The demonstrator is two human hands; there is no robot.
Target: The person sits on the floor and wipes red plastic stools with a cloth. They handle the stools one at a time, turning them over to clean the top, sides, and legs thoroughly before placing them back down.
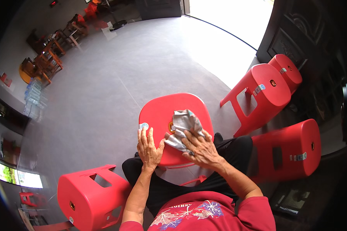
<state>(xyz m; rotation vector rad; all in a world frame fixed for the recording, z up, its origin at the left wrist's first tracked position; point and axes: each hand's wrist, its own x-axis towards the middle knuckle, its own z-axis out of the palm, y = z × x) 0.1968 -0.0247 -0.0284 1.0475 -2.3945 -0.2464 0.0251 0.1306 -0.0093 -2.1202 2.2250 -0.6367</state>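
A red plastic stool point(162, 107) stands upright right in front of me, its seat facing up, with a gold-rimmed hole in the middle and a small round sticker at the left edge. Fingers stretched out, my left hand point(148, 149) rests on the left side of that seat, just below the sticker. My right hand point(201, 149) presses a crumpled grey cloth point(185, 125) onto the right half of the seat. The cloth partly covers the hole, and my right fingers lie over its lower part.
More red stools surround me: one tipped over point(90, 196) at lower left, another point(285, 150) close at right, and two point(264, 84) farther right. Shrink-wrapped bottles point(34, 96) and wooden chairs point(48, 61) line the left wall. A bright doorway point(227, 23) lies ahead.
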